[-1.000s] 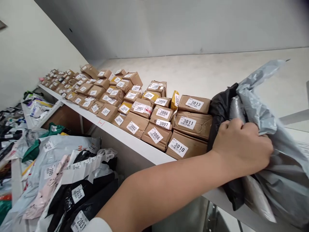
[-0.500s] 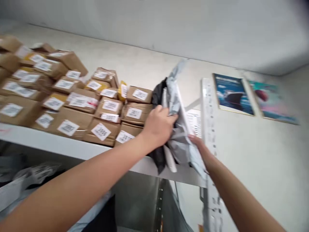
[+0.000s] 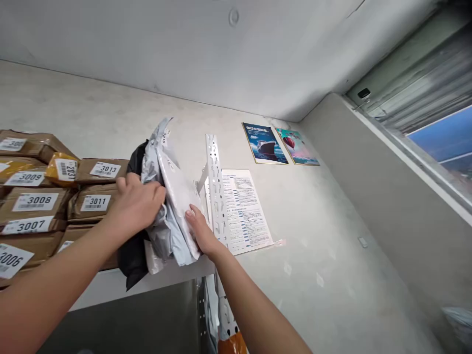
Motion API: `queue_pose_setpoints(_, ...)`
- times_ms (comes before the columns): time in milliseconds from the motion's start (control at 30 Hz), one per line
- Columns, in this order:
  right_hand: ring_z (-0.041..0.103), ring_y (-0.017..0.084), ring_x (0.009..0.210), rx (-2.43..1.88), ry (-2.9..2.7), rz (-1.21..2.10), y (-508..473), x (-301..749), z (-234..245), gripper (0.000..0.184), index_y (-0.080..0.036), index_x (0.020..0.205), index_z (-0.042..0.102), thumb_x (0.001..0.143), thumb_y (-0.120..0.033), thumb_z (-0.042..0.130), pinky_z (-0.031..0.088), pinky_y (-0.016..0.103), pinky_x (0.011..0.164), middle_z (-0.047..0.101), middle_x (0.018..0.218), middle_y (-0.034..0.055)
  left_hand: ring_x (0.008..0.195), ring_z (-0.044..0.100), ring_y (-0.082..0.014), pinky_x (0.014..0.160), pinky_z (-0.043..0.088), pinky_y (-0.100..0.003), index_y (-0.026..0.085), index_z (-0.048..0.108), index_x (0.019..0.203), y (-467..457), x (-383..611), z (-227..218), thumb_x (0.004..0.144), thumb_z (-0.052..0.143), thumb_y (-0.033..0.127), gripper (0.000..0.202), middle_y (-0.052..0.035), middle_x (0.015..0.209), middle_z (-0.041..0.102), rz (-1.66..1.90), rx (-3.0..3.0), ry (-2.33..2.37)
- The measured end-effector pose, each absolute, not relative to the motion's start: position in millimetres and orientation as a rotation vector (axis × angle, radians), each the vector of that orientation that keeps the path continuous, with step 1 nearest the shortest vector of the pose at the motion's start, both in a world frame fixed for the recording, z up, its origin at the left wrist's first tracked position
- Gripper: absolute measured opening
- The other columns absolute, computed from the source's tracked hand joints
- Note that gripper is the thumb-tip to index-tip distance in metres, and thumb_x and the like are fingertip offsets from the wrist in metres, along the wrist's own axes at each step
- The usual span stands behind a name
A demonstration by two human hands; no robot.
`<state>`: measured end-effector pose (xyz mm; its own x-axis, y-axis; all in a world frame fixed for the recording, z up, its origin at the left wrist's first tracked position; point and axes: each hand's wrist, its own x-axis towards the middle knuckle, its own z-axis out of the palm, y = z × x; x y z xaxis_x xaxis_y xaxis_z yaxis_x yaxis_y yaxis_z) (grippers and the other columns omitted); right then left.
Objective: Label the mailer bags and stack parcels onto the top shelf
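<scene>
Several mailer bags stand upright side by side at the right end of the upper shelf. My left hand point(image 3: 138, 202) has its fingers curled over the front edge of a crumpled grey mailer bag point(image 3: 173, 236). Left of that stands a black mailer bag point(image 3: 132, 258), partly behind my hand. My right hand point(image 3: 201, 228) holds the flat white mailer bag point(image 3: 177, 189) on the right of the group, thumb on its face and the other fingers hidden behind it. A label reading 3018 shows near the top of the bags.
Cardboard boxes point(image 3: 37, 200) with number labels are stacked left of the bags on the white shelf point(image 3: 106, 285). A perforated metal post point(image 3: 216, 191) rises just right of my right hand. Behind it are a printed sheet point(image 3: 247, 211) and two posters point(image 3: 265, 143) on the wall.
The view has swung right, so shelf and boxes sit further left. The white mailer bag's face now shows more broadly. Both hands remain at the bags.
</scene>
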<state>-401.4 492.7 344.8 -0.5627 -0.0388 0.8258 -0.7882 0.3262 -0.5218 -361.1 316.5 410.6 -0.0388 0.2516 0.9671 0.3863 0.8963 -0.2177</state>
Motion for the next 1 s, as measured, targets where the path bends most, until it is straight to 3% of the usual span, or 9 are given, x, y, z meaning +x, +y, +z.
queue_pose_setpoints(67,0.022,0.028,0.143,0.728,-1.865,1.332,494.1,-398.2,344.3,0.094,-0.020,0.147,0.029,0.076,-0.081,0.037,0.011,0.045,0.118,0.025,0.155,0.0098,0.104,0.040,-0.0420,0.084,0.042,-0.056,0.009,0.062,0.097,322.6,-353.7,412.4,0.092,0.023,0.028,0.044,-0.0213,0.107,0.045,-0.120,-0.374,-1.624)
queue_pose_setpoints(133,0.026,0.027,0.141,0.714,-1.824,1.384,493.9,-397.5,344.5,0.089,-0.020,0.144,0.034,0.077,-0.079,0.038,0.015,0.044,0.117,0.029,0.153,0.0108,0.109,0.040,-0.0446,0.081,0.045,-0.054,0.007,0.057,0.105,329.3,-349.0,408.3,0.091,0.033,0.034,0.039,-0.0262,0.119,0.038,-0.127,-0.230,-1.606)
queue_pose_setpoints(233,0.038,0.028,0.133,0.616,-1.766,1.469,490.7,-399.4,345.5,0.079,-0.022,0.134,0.042,0.077,-0.075,0.045,0.025,0.045,0.113,0.040,0.143,0.0129,0.112,0.041,-0.0449,0.080,0.047,-0.054,0.006,0.056,0.101,337.6,-346.2,396.9,0.086,0.045,0.029,0.029,-0.0290,0.122,0.038,0.075,-0.145,-1.566)
queue_pose_setpoints(300,0.043,0.029,0.127,0.557,-1.753,1.488,488.1,-400.2,346.3,0.071,-0.023,0.126,0.044,0.075,-0.072,0.051,0.030,0.046,0.109,0.045,0.136,0.0131,0.114,0.041,-0.0451,0.082,0.047,-0.056,0.005,0.059,0.094,340.7,-344.9,390.5,0.085,0.041,0.017,0.023,-0.0304,0.123,0.040,0.189,-0.119,-1.564)
queue_pose_setpoints(400,0.043,0.030,0.128,0.555,-1.754,1.501,486.7,-399.1,347.6,0.068,-0.023,0.124,0.044,0.074,-0.069,0.054,0.031,0.047,0.108,0.046,0.135,0.0131,0.116,0.041,-0.0467,0.083,0.046,-0.058,0.004,0.062,0.091,342.8,-341.7,386.4,0.085,0.030,0.008,0.033,-0.0329,0.126,0.039,0.222,-0.133,-1.601)
queue_pose_setpoints(633,0.020,0.034,0.143,0.624,-1.951,1.432,496.1,-384.2,351.5,0.112,-0.017,0.149,0.022,0.062,-0.077,0.061,0.018,0.051,0.116,0.021,0.154,0.0161,0.121,0.037,-0.0466,0.090,0.042,-0.063,0.006,0.064,0.088,345.2,-345.9,393.3,0.093,0.024,0.019,0.043,-0.0276,0.130,0.037,0.008,-0.235,-1.593)
queue_pose_setpoints(733,0.019,0.037,0.142,0.647,-2.087,1.324,501.5,-376.1,353.3,0.127,-0.017,0.152,0.014,0.052,-0.066,0.076,0.020,0.052,0.115,0.016,0.156,0.0164,0.123,0.034,-0.0445,0.095,0.041,-0.060,0.014,0.063,0.083,342.2,-352.5,395.0,0.093,0.032,0.025,0.035,-0.0192,0.131,0.036,-0.093,-0.316,-1.585)
queue_pose_setpoints(833,0.026,0.034,0.140,0.699,-2.066,1.363,505.6,-372.5,354.0,0.113,-0.021,0.151,0.018,0.058,-0.053,0.075,0.024,0.050,0.114,0.023,0.154,0.0140,0.124,0.032,-0.0471,0.099,0.038,-0.058,0.012,0.063,0.080,338.5,-357.2,390.7,0.092,0.037,0.026,0.031,-0.0211,0.132,0.031,-0.112,-0.371,-1.577)
queue_pose_setpoints(1000,0.029,0.033,0.139,0.766,-1.956,1.482,508.7,-380.5,351.0,0.095,-0.022,0.148,0.025,0.065,-0.046,0.064,0.028,0.051,0.111,0.026,0.153,0.0117,0.130,0.029,-0.0463,0.100,0.038,-0.055,0.011,0.063,0.098,344.9,-350.5,380.6,0.089,0.040,0.027,0.029,-0.0244,0.136,0.026,-0.128,-0.352,-1.493)
